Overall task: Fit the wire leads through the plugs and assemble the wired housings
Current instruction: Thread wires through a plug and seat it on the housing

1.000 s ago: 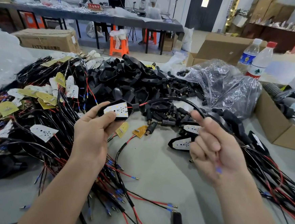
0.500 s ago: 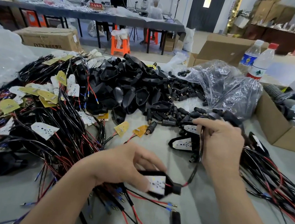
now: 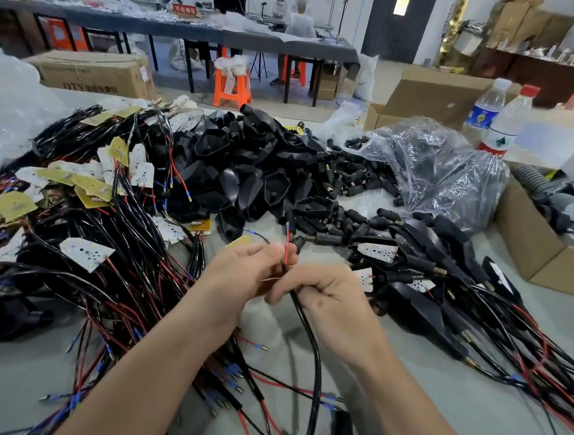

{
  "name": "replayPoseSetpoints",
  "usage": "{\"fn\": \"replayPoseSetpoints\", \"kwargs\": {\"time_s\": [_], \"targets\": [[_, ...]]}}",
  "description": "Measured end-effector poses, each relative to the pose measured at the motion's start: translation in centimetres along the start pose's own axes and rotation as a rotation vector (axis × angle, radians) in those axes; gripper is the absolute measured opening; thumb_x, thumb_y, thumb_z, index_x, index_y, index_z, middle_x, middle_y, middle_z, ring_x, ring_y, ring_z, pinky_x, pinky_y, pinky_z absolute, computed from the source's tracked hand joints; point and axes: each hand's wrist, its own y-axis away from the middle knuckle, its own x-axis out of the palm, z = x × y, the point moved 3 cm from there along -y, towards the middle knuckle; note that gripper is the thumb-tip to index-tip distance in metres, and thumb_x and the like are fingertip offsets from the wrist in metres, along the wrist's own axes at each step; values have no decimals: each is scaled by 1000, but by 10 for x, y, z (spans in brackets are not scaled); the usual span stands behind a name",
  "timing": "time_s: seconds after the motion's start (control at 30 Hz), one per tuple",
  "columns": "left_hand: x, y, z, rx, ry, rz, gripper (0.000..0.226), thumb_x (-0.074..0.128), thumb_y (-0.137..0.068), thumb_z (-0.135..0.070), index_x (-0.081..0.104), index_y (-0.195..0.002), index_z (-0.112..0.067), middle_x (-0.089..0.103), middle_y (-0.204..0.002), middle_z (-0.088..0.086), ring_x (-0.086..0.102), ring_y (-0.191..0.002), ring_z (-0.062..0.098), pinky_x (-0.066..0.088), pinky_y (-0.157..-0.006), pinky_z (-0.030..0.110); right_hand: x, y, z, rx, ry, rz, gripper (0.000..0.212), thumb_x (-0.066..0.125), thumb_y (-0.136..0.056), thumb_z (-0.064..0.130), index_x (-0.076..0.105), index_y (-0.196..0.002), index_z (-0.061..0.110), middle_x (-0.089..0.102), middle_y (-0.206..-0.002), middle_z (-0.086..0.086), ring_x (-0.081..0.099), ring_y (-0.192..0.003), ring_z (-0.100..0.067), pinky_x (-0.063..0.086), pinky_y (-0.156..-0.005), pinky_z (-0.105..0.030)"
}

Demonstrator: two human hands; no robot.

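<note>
Tangle of wired boards [image 3: 87,253] at nine o'clock of the hands, left hand [image 3: 240,275] at centre pinching red lead [image 3: 287,248] upright, black housings [image 3: 248,166] heaped at twelve, right hand [image 3: 332,301] curled round black cable [image 3: 310,339], loose plugs [image 3: 327,238] at two o'clock.

A red sign [image 3: 184,9] on the far table [image 3: 88,18] reads 不合格区; the cardboard box [image 3: 94,73] shows "QTY".

red lead [image 3: 287,246]: base hidden behind left hand [image 3: 243,275] | black cable [image 3: 307,335]: lower end blurred, apparently cut by bottom edge
</note>
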Motion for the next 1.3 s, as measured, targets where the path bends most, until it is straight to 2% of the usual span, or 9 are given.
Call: {"fn": "replayPoseSetpoints", "kwargs": {"time_s": [0.23, 0.33, 0.47, 0.53, 0.63, 0.83, 1.03, 1.17, 1.3], "targets": [[-18, -7, -4, 192, 78, -247, 33, 69, -95, -10, 81, -67, -24, 75, -71, 1, 63, -61, 10, 52, -54, 17, 13, 1, -4, 112, -55, 289, 40, 39, -63, -5, 75, -66, 12, 65, -57, 2, 48, -51, -30, 32, -49, -35], [-30, -10, -5, 313, -131, -450, 28, 72, -90, -10, 80, -71, -29, 73, -65, 1, 58, -53, 9, 52, -54, 23, 16, -3, -16, 283, -218, 113, 48, 35, -68, -15, 75, -58, 12, 76, -80, -3, 56, -73, -49, 34, -63, -35], [-37, -8, -8, 448, -589, -479, 22, 64, -96, -27, 71, -74, -25, 65, -58, -2, 49, -46, 5, 47, -52, 32, -14, -6, -27, 211, 152, -448, 54, 42, -87, -10, 79, -82, 29, 72, -88, 23, 64, -89, -8, 51, -78, -24], [-32, -5, -5, 487, -774, -438, 33, 59, -98, -33, 64, -70, -19, 61, -58, -1, 49, -46, 9, 44, -50, 37, -8, -16, -23, 112, 383, -347, 60, 44, -87, -10, 74, -117, 32, 61, -113, 32, 55, -112, -1, 36, -96, -3], [-22, 2, -5, 486, -808, -403, 11, 67, -96, -33, 76, -96, -27, 72, -67, -12, 66, -64, 2, 55, -65, 33, 18, -33, -30, 64, 625, -87, 72, 48, -89, -7, 39, -156, 18, 42, -157, 1, 29, -147, -19, 15, -119, -17], [-14, 15, -8, 511, -904, -477, 9, 79, -87, -28, 79, -95, -32, 77, -80, -15, 73, -79, 15, 57, -74, 37, 18, -46, -37, 64, 897, -48, 42, 56, -85, 7, 56, -127, 16, 51, -128, -4, 47, -116, -28, 38, -95, -34], [-18, 13, -12, 621, -922, -525, 11, 77, -90, -23, 83, -100, -25, 75, -89, -15, 54, -96, 9, 36, -78, 21, 9, -22, -28, 140, 123, -499, 11, 56, -92, 20, 56, -90, 30, 67, -79, 6, 62, -71, -10, 46, -65, -26], [-20, 11, -11, 618, -911, -489, 19, 65, -97, -19, 81, -106, -24, 70, -81, -16, 48, -95, 6, 34, -76, 13, -2, -25, -30, 246, -497, -598, 16, 49, -102, 2, 61, -100, 11, 72, -84, -22, 68, -63, -22, 57, -62, -30], [-19, 9, -10, 635, -946, -466, 19, 67, -95, -16, 82, -103, -25, 66, -78, -20, 44, -91, 5, 31, -80, 21, -7, -28, -29, 216, -669, -627, 17, 44, -106, 1, 59, -102, 7, 69, -71, -6, 69, -60, -22, 58, -60, -28]]}}
